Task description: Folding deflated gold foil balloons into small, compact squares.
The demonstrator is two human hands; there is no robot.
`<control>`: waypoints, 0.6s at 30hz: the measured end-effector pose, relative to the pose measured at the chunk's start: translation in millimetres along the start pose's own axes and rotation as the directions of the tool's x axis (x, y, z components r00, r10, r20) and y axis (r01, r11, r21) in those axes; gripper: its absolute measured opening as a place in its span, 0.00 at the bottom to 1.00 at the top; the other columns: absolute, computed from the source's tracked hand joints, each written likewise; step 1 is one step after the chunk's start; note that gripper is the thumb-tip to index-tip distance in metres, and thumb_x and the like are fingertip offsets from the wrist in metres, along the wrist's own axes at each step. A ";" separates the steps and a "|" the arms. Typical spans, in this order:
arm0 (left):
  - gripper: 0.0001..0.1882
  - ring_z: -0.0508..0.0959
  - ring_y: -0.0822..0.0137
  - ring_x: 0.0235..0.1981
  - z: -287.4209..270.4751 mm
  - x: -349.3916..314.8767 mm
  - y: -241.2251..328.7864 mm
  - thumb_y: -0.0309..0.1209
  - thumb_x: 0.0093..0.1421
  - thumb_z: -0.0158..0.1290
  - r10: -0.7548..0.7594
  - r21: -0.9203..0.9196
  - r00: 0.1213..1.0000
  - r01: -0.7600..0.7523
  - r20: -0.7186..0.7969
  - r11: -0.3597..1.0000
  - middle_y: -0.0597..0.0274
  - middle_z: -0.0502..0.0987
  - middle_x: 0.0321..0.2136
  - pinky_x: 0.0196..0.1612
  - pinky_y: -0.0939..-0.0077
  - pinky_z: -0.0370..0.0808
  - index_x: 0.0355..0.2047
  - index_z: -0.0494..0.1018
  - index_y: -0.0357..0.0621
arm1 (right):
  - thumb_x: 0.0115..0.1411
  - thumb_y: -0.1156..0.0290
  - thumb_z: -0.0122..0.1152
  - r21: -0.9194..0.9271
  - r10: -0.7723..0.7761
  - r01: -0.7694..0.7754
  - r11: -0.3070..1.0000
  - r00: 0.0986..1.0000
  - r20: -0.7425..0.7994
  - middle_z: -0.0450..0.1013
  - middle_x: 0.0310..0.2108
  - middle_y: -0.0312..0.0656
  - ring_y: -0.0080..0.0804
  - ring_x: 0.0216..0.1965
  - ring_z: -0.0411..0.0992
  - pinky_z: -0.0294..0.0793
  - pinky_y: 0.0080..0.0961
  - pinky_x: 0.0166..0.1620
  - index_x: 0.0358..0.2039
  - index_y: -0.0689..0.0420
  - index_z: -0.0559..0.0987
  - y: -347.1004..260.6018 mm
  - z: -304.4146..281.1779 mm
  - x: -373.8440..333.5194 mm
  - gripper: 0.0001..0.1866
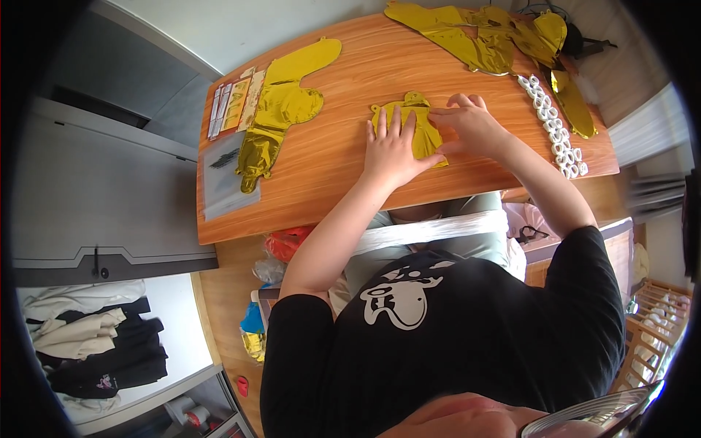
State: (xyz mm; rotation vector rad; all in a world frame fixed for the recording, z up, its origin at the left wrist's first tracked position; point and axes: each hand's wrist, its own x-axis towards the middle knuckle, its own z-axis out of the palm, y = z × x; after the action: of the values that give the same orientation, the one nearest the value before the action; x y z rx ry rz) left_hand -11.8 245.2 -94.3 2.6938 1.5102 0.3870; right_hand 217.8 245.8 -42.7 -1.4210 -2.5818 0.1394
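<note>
A flat, folded gold foil balloon (426, 131) lies on the wooden table in front of me, a small rounded part sticking out at its far side. My left hand (393, 150) rests on it palm down, fingers spread. At the balloon's right edge is my right hand (475, 130), its thumb and forefinger apart and touching the foil, the other fingers loosely bent. Parts of the balloon are hidden beneath both hands. Another flat gold foil balloon (288, 100) lies to the left, and more gold foil balloons (482, 38) are heaped at the far right.
Rows of small white rings or rolls (553, 124) line the table's right side. At the left are printed paper packs (232, 106) and a clear plastic bag (219, 175). A white strand bundle (431, 231) crosses my lap below the table's front edge (350, 215).
</note>
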 end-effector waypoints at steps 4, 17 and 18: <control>0.59 0.49 0.39 0.75 1.3 0.4 -0.8 0.77 0.54 0.51 0.001 0.014 1.000 -0.001 0.016 1.000 0.41 0.54 0.73 0.74 0.34 0.43 0.74 0.56 0.47 | 0.53 0.52 0.75 0.065 0.047 -0.043 0.997 0.997 -0.059 0.79 0.53 0.38 0.41 0.61 0.67 0.60 0.46 0.63 0.61 0.48 0.78 2.3 -1.7 -4.2 0.35; 0.62 0.48 0.38 0.76 4.8 1.7 -2.4 0.80 0.52 0.48 0.015 -0.003 1.000 -0.015 0.021 1.000 0.41 0.53 0.74 0.74 0.32 0.41 0.73 0.56 0.45 | 0.51 0.52 0.77 0.112 0.086 -0.087 0.990 0.996 0.018 0.77 0.56 0.42 0.44 0.65 0.64 0.57 0.47 0.67 0.64 0.48 0.75 -9.6 -1.9 -8.9 0.41; 0.61 0.47 0.39 0.76 6.6 2.4 -4.4 0.80 0.54 0.45 0.007 -0.020 1.000 -0.007 0.020 1.000 0.41 0.53 0.74 0.74 0.33 0.40 0.74 0.55 0.45 | 0.49 0.50 0.79 0.102 0.095 -0.098 0.990 0.995 0.033 0.77 0.56 0.42 0.44 0.66 0.63 0.57 0.47 0.67 0.65 0.47 0.74 -11.6 -4.9 -8.0 0.43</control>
State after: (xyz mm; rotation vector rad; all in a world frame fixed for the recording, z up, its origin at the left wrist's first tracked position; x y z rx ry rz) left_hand -12.8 250.2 -100.8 2.6800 1.4841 0.3726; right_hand 213.4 232.8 -36.9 -1.5171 -2.4884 0.3042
